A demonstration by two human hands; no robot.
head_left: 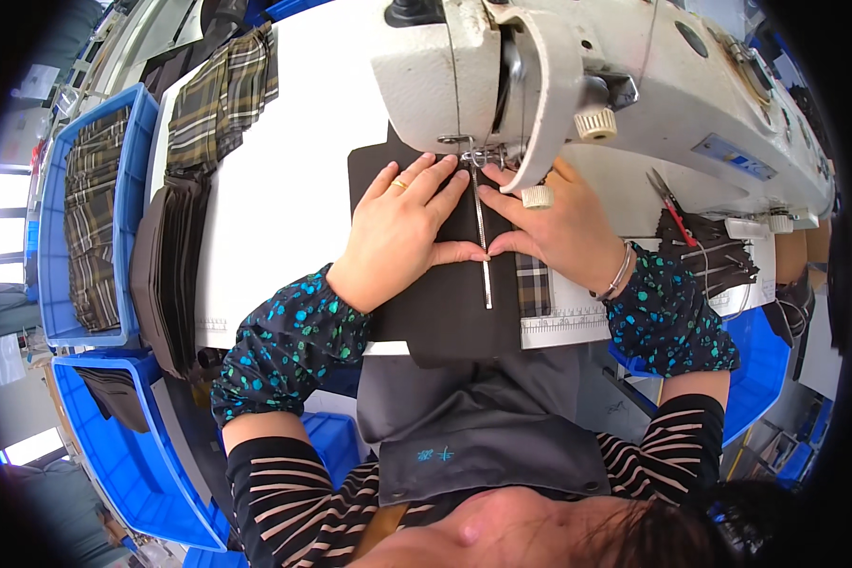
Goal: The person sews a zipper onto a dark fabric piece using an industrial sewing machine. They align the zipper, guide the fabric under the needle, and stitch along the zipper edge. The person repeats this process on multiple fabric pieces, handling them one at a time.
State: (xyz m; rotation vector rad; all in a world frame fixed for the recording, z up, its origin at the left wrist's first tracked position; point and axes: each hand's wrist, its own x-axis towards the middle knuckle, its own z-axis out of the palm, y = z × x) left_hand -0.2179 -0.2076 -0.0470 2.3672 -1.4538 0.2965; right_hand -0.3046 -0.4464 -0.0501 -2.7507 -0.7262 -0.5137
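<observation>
A white industrial sewing machine (426, 76) stands over a dark brown fabric panel (435, 322), with its presser foot (475, 157) at a narrow light strip (485, 284) running down the panel. My left hand (407, 218) lies open on the panel left of the strip, fingertips near the foot, thumb on the strip. My right hand (549, 222) lies open right of it, fingers partly behind the finger guard, thumb meeting the left thumb. A plaid piece (532, 286) shows under my right hand.
On the white table (275, 189) are plaid pieces (213, 104), stacked dark panels (166, 275), red-handled scissors (677, 213) and dark scraps (710, 265). Blue bins stand at the left, one holding plaid fabric (95, 218), another (170, 492) dark pieces. A further blue bin (757, 369) sits at the right.
</observation>
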